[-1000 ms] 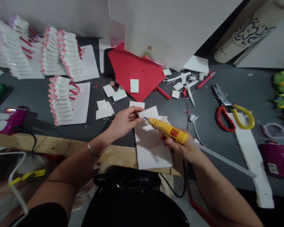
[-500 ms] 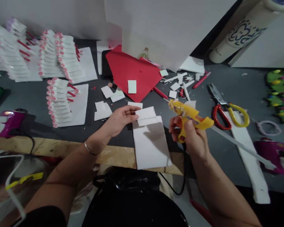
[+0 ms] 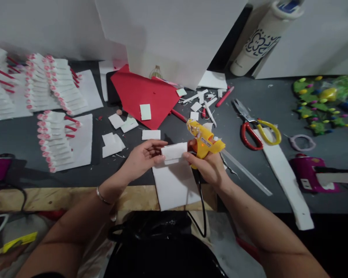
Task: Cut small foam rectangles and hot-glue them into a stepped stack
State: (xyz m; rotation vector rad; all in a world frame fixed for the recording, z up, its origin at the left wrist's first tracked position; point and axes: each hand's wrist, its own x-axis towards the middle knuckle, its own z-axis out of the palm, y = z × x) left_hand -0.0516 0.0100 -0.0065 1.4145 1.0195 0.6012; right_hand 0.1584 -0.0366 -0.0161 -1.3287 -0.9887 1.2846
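Your right hand no longer points the yellow glue gun down at the work: a second ago its nozzle touched the small white foam piece, half a second ago you lifted it clear to the right, and now it stands tipped up with the nozzle aimed away from you. That same hand comes back in, its fingertips meeting the right edge of the foam piece. Your left hand keeps the left edge but now raises the piece off the large white sheet. Your head turns right, so the table slides left in view.
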